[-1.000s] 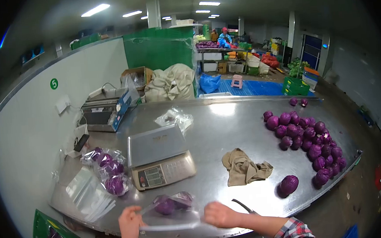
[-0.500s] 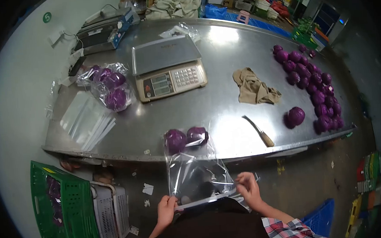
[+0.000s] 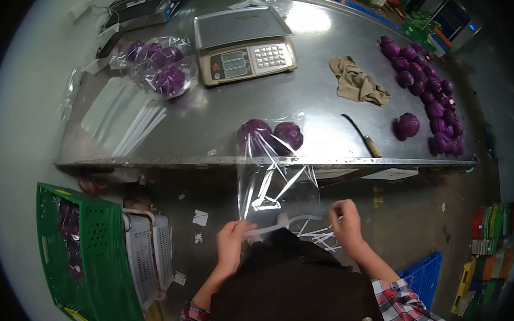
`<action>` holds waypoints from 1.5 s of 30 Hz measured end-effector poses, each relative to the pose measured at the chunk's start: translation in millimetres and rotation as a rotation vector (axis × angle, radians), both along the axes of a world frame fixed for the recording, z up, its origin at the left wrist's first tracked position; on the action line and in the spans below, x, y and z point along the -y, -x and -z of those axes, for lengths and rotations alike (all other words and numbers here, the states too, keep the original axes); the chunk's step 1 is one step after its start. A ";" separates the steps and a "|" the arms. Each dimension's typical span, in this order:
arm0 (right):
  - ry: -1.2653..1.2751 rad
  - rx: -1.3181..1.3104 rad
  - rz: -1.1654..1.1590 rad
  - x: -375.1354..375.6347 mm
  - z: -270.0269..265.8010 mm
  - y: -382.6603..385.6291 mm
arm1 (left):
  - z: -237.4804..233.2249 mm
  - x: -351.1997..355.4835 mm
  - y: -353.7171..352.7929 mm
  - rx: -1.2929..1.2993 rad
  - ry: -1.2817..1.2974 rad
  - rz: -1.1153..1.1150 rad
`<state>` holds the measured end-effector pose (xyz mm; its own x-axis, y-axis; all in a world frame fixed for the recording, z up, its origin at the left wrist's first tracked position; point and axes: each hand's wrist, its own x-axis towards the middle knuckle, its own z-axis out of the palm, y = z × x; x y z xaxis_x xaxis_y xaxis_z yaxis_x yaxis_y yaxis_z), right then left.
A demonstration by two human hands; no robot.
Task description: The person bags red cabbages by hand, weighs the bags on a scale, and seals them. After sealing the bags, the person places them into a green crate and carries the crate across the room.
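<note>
A clear plastic bag (image 3: 276,186) hangs over the table's front edge with two purple cabbages (image 3: 288,135) in its far end, resting on the metal table. My left hand (image 3: 233,240) pinches the left corner of the bag's near end. At the right corner of that end is my right hand (image 3: 346,221), its fingers closed on the bag's edge. A whitish strip runs along this edge between both hands. To the right on the table lie a curved knife (image 3: 362,136) with a wooden handle and a single purple cabbage (image 3: 408,125).
A scale (image 3: 245,45) stands behind the bag, with bagged cabbages (image 3: 170,80) and flat bags (image 3: 119,113) to its left. A cloth (image 3: 359,82) and a row of cabbages (image 3: 435,109) lie right. Green crates (image 3: 88,262) stand on the floor at left.
The view has tilted downward, so the table sits higher in it. The bag's near end now stretches more fully between my hands, and my right hand has closed on its edge.
</note>
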<state>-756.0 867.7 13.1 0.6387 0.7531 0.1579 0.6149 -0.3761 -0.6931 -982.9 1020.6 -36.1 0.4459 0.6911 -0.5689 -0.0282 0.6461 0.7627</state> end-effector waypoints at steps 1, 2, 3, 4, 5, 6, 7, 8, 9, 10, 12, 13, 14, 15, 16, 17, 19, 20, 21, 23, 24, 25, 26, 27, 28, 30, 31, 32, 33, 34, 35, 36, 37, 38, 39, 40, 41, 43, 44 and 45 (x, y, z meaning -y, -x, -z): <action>0.017 0.097 -0.204 -13.6 -2.4 10.9 | 0.1 1.8 1.1 0.017 0.037 -0.013; 0.004 0.129 -0.379 -30.5 -11.6 27.9 | 3.5 3.8 2.5 0.036 0.052 -0.018; -0.067 0.128 -0.526 -46.6 -8.9 42.7 | 6.0 5.5 2.4 0.037 0.060 -0.036; -0.114 0.092 -0.636 -58.3 3.3 55.7 | 8.1 7.6 1.7 0.039 0.067 -0.054; -0.108 0.051 -0.717 -70.1 2.8 67.2 | 11.1 8.6 1.4 0.043 0.074 -0.071; -0.113 0.083 -0.750 -80.1 6.1 76.3 | 16.3 9.4 2.3 0.033 0.056 -0.068; -0.090 0.117 -0.763 -85.8 12.2 80.9 | 22.6 10.8 4.0 0.023 0.038 -0.066; -0.068 0.151 -0.777 -91.0 20.5 83.8 | 27.1 11.1 5.3 0.014 0.020 -0.063; -0.046 0.186 -0.790 -95.3 28.4 84.9 | 29.9 10.2 5.7 -0.042 -0.032 -0.041; -0.014 0.193 -0.851 -99.2 32.1 84.8 | 29.8 9.1 5.1 -0.097 -0.083 -0.018; -0.031 0.210 -0.911 -93.9 31.8 81.9 | 25.4 8.2 2.3 -0.132 -0.110 -0.012; -0.036 0.220 -0.937 -88.7 29.4 79.0 | 12.2 7.8 -1.4 -0.111 -0.084 -0.030; 0.022 0.216 -0.957 -77.3 24.4 69.5 | 4.0 7.5 -4.9 -0.088 -0.058 -0.049; 0.081 0.211 -0.975 -57.8 20.4 53.3 | 2.8 6.6 -4.8 -0.080 -0.072 -0.025; 0.274 0.235 -0.963 -25.9 31.7 28.9 | 2.9 4.3 -1.5 -0.072 -0.088 -0.001; 0.393 0.234 -0.865 10.7 26.2 -1.1 | 3.0 2.4 1.9 -0.063 -0.102 0.023; 0.881 0.318 -0.377 138.1 59.5 -65.5 | 1.5 -0.4 4.9 -0.070 -0.132 0.062; 1.142 0.308 -0.212 230.4 78.1 -99.8 | 0.2 -3.1 5.9 -0.075 -0.132 0.085; 1.533 0.017 0.148 286.0 48.5 -105.1 | 0.1 -5.5 7.5 -0.082 -0.134 0.111; 1.650 -0.011 0.217 367.1 60.1 -114.2 | 3.3 -8.5 8.5 -0.082 -0.142 0.140; 1.542 -0.001 0.169 355.4 61.7 -108.2 | 2.6 -9.7 9.4 -0.088 -0.143 0.158; 1.435 0.007 0.123 332.6 59.8 -97.6 | 1.8 -11.1 10.2 -0.096 -0.142 0.178; 1.331 0.019 0.076 304.3 56.7 -89.0 | 0.6 -11.2 10.1 -0.096 -0.156 0.186; 0.943 0.199 0.044 244.4 61.2 -83.6 | -1.3 -10.7 10.1 -0.109 -0.150 0.198; 0.666 0.356 -0.038 168.9 56.7 -84.1 | -3.8 -11.3 9.8 -0.123 -0.148 0.209; 0.300 0.475 -0.185 45.3 43.8 -75.3 | -8.1 -12.8 9.8 -0.130 -0.126 0.234; 0.246 0.586 -0.268 6.6 47.3 -72.7 | -9.9 -14.0 10.5 -0.125 -0.106 0.251; 0.236 0.653 -0.388 -23.9 47.2 -72.7 | -12.4 -17.2 10.6 -0.121 -0.085 0.267; 0.226 0.718 -0.510 -43.7 48.0 -73.7 | -17.0 -29.5 17.5 -0.153 -0.038 0.376; 0.188 0.689 -0.566 -55.0 53.2 -77.5 | -22.8 -49.7 27.5 -0.181 0.012 0.483; 0.150 0.663 -0.623 -65.6 60.6 -83.9 | -27.4 -63.4 27.3 -0.205 0.062 0.586; 0.114 0.638 -0.683 -72.5 64.9 -90.3 | -30.6 -70.7 16.2 -0.317 -0.281 0.622; 0.097 0.592 -0.700 -75.6 64.7 -94.7 | -35.3 -79.6 2.4 -0.428 -0.622 0.644; 0.080 0.545 -0.718 -77.1 62.6 -97.6 | -40.5 -88.4 -11.4 -0.538 -0.963 0.655; 0.062 0.500 -0.733 -79.6 60.5 -99.9 | -45.6 -97.2 -23.2 -0.645 -1.309 0.656; 0.066 0.453 -0.750 -81.9 58.8 -103.8 | -49.6 -104.0 -31.5 -0.749 -1.662 0.643; 0.063 0.349 -0.746 -85.0 51.5 -106.7 | -37.0 -108.1 -39.3 -0.640 -1.807 0.759; 0.045 0.066 -0.700 -90.8 50.6 -116.7 | -35.3 -111.6 -57.6 -0.486 -1.801 0.837; 0.027 -0.109 -0.625 -96.3 49.7 -121.5 | -32.2 -114.6 -65.7 -0.496 -1.707 0.797; 0.010 -0.283 -0.546 -101.5 48.4 -124.8 | -27.3 -118.6 -72.8 -0.489 -1.484 0.686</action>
<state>-631.2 969.2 -35.2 0.1759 0.9840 0.0298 0.5134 -0.0659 -0.8556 -910.1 1139.2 -8.8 0.8577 0.4839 0.1739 0.3337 -0.7811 0.5277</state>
